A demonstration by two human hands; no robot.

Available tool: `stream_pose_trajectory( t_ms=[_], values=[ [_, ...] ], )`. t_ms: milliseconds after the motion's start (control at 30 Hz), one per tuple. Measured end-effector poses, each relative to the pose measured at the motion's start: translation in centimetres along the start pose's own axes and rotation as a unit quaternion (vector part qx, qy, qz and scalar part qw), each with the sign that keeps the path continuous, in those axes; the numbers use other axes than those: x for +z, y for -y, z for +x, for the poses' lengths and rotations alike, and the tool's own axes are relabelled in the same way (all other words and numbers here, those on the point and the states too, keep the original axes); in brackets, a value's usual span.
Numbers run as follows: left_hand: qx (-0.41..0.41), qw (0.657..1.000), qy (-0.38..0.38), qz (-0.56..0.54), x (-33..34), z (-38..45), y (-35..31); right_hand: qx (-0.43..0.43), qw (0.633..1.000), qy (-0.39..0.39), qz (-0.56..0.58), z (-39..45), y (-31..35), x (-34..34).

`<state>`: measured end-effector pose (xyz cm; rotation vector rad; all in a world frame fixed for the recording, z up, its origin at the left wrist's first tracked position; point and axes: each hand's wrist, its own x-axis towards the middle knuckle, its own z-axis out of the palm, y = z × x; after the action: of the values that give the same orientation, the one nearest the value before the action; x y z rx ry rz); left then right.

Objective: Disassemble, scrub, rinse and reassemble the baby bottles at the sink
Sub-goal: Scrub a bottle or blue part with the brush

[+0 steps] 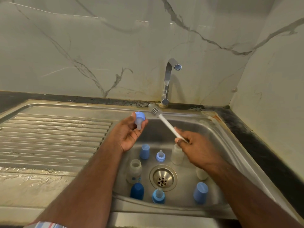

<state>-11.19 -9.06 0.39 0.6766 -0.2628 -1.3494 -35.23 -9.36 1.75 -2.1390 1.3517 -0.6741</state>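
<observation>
Gleaming dully, the stainless-steel sink point(233, 145) has a ribbed, wet draining board point(54, 137) to its left, a round perforated drain point(163, 177) in its floor and a curved chrome tap point(169, 79) behind, set against veined marble-look wall panels point(98, 46).

Standing in the basin are three translucent, milky bottle bodies point(135, 171), one largely hidden under the right forearm, three smooth domed caps, two light blue point(200, 192) and one dark blue point(137, 191), and two blue collars with clear silicone teats point(160, 155).

Raised palm-up over the basin's left edge, the left hand point(128, 134) grips a third light-blue collar and teat point(139, 120) between curled fingertips and thumb, teat pointing down.

Over the basin, the right hand point(195, 145) pinches the white straight handle of a bottle brush point(166, 122), whose grey ribbed head points at the tap's base.
</observation>
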Motion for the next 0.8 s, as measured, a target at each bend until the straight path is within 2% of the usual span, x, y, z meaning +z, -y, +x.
stream_pose_trajectory(
  t_ms=[67, 167, 267, 433, 633, 800],
  values=[
    [-0.004, 1.000, 0.005, 0.003, 0.0, 0.0, 0.0, -0.001, 1.000, -0.014, 0.008, 0.1, -0.1, -0.3],
    [-0.005, 1.000, 0.019, 0.016, 0.0, -0.1, 0.0, -0.025, 0.999, 0.024, 0.030, -0.5, 0.5, 0.8],
    [-0.007, 0.999, 0.035, -0.005, 0.2, -0.2, 0.0, 0.003, 1.000, 0.009, 0.021, -0.1, 0.3, 0.8],
    [0.003, 1.000, 0.028, -0.009, 0.0, 0.0, 0.1, -0.020, 0.996, 0.022, 0.080, -0.6, 0.8, 1.0],
    [0.004, 0.997, 0.046, -0.054, 0.2, -0.1, -0.3, 0.014, 0.998, 0.019, 0.055, -0.1, 0.2, 0.8],
    [0.026, 0.999, 0.025, -0.025, 0.2, 0.2, -0.1, -0.012, 0.995, 0.044, 0.093, -0.7, 0.8, 1.2]
  ],
)
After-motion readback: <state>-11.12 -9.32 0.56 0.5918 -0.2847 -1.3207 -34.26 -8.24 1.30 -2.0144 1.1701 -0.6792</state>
